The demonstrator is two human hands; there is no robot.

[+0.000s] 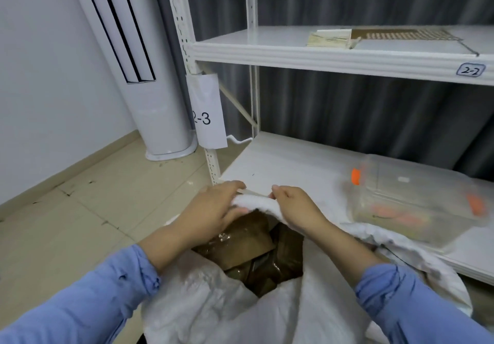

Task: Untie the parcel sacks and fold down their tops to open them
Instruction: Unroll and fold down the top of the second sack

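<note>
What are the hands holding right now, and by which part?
Both the left hand and right hand grip the white sack by its far top rim.

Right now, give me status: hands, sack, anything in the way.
Left hand and right hand both grip the far rim of the sack. Mouth open, brown parcels showing. Clear container on the shelf to the right, apart from the hands.
</note>
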